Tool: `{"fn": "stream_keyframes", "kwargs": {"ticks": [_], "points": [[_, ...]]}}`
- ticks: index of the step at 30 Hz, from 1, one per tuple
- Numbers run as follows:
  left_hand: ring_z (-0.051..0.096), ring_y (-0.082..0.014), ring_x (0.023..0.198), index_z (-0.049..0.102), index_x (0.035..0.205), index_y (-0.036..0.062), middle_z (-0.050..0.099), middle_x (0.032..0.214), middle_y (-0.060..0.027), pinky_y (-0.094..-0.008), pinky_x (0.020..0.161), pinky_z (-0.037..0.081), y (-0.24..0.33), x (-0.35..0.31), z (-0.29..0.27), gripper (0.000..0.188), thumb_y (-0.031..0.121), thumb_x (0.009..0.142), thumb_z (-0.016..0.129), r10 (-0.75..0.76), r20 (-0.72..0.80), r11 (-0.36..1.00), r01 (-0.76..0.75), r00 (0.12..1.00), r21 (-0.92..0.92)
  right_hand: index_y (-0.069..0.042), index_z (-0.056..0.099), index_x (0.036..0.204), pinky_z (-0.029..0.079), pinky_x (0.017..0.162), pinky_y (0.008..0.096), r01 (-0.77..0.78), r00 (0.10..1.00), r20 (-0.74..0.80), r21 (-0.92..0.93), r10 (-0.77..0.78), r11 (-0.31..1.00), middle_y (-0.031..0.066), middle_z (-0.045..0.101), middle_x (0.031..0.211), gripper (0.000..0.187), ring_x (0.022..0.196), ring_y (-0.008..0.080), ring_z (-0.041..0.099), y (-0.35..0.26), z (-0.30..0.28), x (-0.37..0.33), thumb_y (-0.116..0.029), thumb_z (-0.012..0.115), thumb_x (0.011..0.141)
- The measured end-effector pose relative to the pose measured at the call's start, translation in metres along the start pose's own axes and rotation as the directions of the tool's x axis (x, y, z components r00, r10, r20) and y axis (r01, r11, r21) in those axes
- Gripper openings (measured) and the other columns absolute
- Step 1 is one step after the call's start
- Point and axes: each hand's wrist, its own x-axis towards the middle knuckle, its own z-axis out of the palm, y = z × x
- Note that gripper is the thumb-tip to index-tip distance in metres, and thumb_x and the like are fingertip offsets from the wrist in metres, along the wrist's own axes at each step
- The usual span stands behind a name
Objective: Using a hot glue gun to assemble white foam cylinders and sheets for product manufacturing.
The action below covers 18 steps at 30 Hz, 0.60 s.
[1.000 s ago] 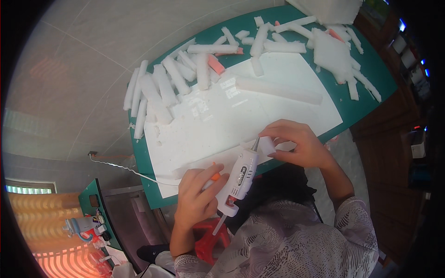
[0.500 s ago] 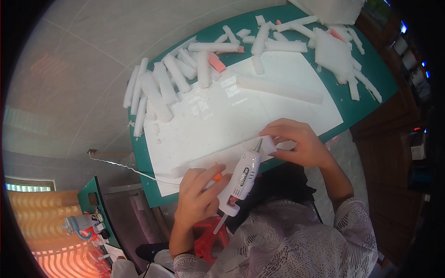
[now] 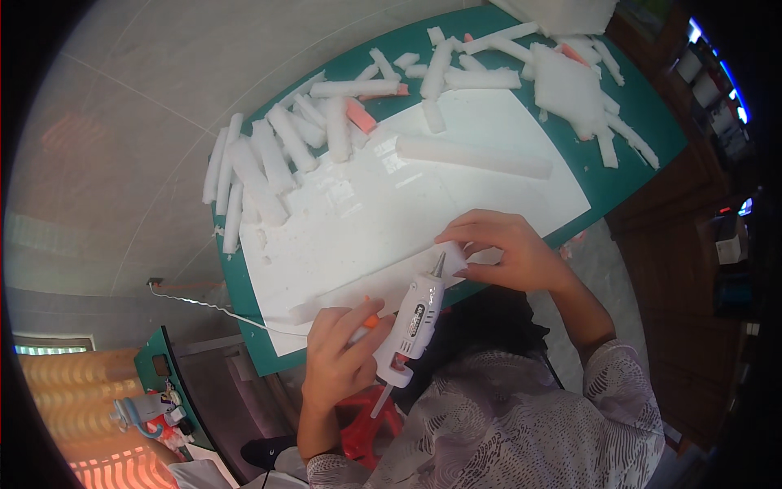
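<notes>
Green cutting mat [image 3: 635,130] carries a white foam sheet [image 3: 391,204] and scattered foam strips [image 3: 269,155]; left hand [image 3: 342,359] is wrapped around a white glue gun [image 3: 415,318], nozzle touching a foam strip [image 3: 366,295] at the sheet's near edge, right hand [image 3: 509,253] pinching that strip's end.

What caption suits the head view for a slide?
Left hand aims a white glue gun at a foam strip steadied by the right hand.
</notes>
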Motion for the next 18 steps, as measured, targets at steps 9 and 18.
{"fn": "stream_keyframes", "kwargs": {"ticks": [9, 18], "points": [[0.058, -0.0269, 0.086, 0.072, 0.101, 0.0037, 0.064, 0.117, -0.0102, -0.0374, 0.072, 0.048, 0.0012, -0.0008, -0.0002, 0.05, 0.0, 0.053, 0.057, -0.006, 0.021, 1.0, 0.006, 1.0, 0.006, -0.007, 0.068, 0.119, 0.058, 0.085, 0.033, 0.031, 0.999, -0.013, 0.002, -0.031, 1.0, 0.0112, 0.065, 0.115, 0.046, 0.1, 0.0236, 0.066, 0.0019, 0.0005, 0.0012, 0.002, 0.075, 0.074], [0.058, -0.0261, 0.085, 0.072, 0.102, 0.0049, 0.064, 0.117, -0.0088, -0.0368, 0.072, 0.048, 0.0024, -0.0028, -0.0001, 0.05, 0.001, 0.054, 0.058, -0.005, 0.028, 1.0, 0.005, 1.0, 0.02, -0.007, 0.068, 0.118, 0.058, 0.085, 0.0324, -0.002, 1.0, -0.01, 0.019, 0.003, 1.0, 0.0109, 0.065, 0.114, 0.045, 0.101, 0.0226, 0.066, 0.003, 0.0018, 0.0017, 0.001, 0.075, 0.074]]}}
